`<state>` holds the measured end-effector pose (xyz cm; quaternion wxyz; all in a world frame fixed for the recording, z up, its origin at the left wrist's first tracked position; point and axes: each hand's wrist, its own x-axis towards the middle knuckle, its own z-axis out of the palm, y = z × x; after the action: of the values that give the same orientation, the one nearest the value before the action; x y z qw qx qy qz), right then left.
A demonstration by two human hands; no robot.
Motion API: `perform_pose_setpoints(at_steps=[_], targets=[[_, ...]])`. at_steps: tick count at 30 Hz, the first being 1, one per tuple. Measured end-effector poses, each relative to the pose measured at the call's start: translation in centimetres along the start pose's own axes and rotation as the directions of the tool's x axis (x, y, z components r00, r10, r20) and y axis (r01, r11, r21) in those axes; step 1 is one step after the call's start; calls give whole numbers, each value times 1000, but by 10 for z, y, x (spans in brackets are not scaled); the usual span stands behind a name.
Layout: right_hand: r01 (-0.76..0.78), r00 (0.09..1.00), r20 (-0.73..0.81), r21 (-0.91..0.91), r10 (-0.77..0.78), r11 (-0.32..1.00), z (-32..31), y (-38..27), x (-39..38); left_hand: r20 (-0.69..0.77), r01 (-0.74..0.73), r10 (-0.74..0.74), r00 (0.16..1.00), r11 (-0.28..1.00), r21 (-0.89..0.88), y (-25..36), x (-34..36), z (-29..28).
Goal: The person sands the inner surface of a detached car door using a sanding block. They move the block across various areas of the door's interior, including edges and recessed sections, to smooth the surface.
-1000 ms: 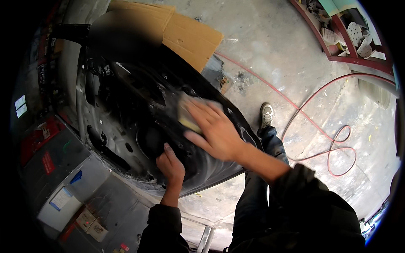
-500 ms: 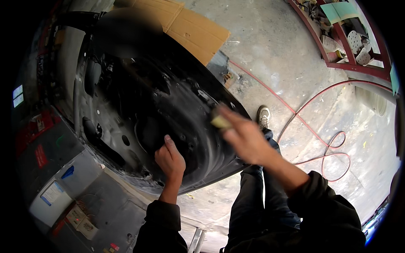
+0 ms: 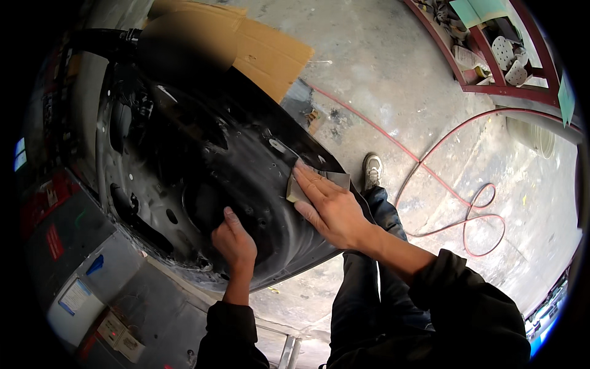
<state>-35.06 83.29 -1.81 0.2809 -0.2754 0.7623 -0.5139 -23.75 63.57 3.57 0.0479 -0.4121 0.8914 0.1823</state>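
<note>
A black car door (image 3: 286,227), its inner side up with holes and recesses, lies before me with scuffed, greyish patches. My right hand (image 3: 332,206) presses a sanding pad (image 3: 294,192) onto the door near its right edge. The pad has a pale yellowish side, and grey abrasive sheet shows past the fingers. Those fingers lie stretched along its top, with the thumb at its near side. Over the dark middle of the door is my left hand (image 3: 235,242), closed with the thumb on top. Its fingertips are hidden, so what they hold cannot be seen.
Flattened cardboard (image 3: 270,55) lies beyond the door. A red hose (image 3: 452,135) loops over the concrete floor at right. A red rack (image 3: 482,80) with sanding discs stands at far right, near a pale bucket (image 3: 538,138). At lower left is a grey cabinet (image 3: 157,301).
My right hand has moved slightly left and nearer, and now lies flat over the pad instead of blurred in motion. My left hand keeps its place on the door. The whole view has shifted a little.
</note>
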Motion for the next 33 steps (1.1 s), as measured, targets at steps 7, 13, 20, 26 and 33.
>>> perform_pose_setpoints(at_steps=[7, 13, 20, 26, 33], targets=[[42, 997, -73, 118, -34, 992, 14, 5, 55, -17, -26, 26, 1000, 999, -18, -2, -2, 11], [57, 998, -26, 135, -54, 989, -4, -2, -1, 1, 16, -16, 1000, 1000, -20, -8, -3, -1], [170, 973, -179, 143, -143, 975, 23, 11, 96, 12, 35, -34, 999, 999, -41, -5, 2, 12], [63, 997, -46, 152, -56, 986, 7, -2, 17, -13, 10, -10, 1000, 1000, -4, -14, -2, -1], [109, 982, -174, 204, -73, 973, 31, 12, 130, 3, -9, 9, 1000, 1000, -2, 4, -1, 10]])
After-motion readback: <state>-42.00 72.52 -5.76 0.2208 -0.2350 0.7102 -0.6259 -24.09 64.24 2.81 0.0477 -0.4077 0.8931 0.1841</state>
